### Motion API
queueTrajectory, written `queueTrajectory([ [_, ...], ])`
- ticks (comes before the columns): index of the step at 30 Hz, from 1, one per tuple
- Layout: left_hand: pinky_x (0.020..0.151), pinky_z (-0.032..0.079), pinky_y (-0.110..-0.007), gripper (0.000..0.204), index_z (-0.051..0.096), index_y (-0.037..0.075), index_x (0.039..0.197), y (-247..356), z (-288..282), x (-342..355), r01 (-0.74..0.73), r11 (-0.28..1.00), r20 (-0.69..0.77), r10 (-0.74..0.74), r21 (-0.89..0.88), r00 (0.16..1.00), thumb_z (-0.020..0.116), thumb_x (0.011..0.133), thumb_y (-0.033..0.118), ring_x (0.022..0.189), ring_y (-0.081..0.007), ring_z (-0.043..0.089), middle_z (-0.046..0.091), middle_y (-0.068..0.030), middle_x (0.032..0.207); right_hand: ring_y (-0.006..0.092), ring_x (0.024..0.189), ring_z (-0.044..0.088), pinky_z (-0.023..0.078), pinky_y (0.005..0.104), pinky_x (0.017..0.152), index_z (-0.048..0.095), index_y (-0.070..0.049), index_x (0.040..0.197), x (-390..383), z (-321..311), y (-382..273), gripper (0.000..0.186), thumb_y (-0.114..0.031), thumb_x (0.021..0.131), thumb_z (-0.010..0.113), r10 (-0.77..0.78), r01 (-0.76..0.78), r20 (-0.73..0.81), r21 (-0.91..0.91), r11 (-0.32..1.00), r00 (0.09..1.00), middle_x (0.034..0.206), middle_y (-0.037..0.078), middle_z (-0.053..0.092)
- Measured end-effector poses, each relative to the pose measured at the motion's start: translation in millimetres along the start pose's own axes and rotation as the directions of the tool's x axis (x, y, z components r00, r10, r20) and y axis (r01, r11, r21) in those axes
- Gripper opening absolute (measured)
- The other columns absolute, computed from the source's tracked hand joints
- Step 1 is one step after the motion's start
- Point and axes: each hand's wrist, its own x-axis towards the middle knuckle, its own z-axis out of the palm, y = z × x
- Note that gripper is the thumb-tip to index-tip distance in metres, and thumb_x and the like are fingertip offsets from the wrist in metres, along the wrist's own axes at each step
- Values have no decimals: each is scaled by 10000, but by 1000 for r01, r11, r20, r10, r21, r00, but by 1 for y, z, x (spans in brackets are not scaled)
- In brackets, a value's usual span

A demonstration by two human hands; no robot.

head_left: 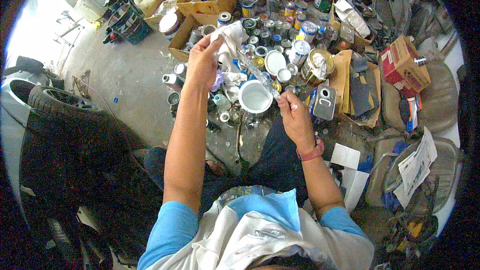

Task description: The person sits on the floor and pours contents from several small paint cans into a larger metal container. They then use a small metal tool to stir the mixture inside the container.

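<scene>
My left hand [201,59], raised above the paint cans, is closed on a whitish rag [231,37] that hangs to its right. A long, thin grey-white stick [261,77], perhaps smeared with paint, slants down from the rag to my right hand [295,115], whose thumb and fingers pinch its lower end. Whether the rag touches the stick's upper end I cannot tell. Beneath the stick stands an open white tub [255,97] with a pale inside. Left of the tub are a pale bottle [221,102] and a crumpled purple cloth or glove [217,81].
Many cans and jars crowd the floor ahead, among them a large paint can [318,65]. Cardboard boxes [220,2] stand behind. A grey metal tin [324,103] is right of my right hand; a red-brown carton [404,65] sits farther right. A tyre [65,101] lies at left.
</scene>
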Motion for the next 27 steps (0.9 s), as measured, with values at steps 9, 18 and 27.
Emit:
queueTrajectory([
  [9,670,563,-261,269,750,-24,1119,-6,13,-3,-51,980,-193,89,195,977,805,945,174,766,-126,724,786,-70,976,493,777,672,473,551,615,639,-32,1016,-8,14,-4,305,-313,1110,565,-8,9,-43,29,1000,999,811,253,681],
  [18,690,544,-276,329,768,-24,1105,-20,32,-15,-9,977,-161,44,213,986,848,920,236,765,-110,699,783,-62,958,333,618,580,429,455,598,605,1,961,-8,21,-13,357,-299,1137,523,20,-13,-93,73,997,995,697,169,597],
  [27,676,527,-270,258,779,-12,1098,-25,69,0,18,972,-94,5,235,996,798,964,208,739,-99,682,785,-54,940,314,643,602,451,445,615,600,5,971,-5,7,-9,357,-300,1138,521,23,-3,-197,100,995,980,720,168,613],
])
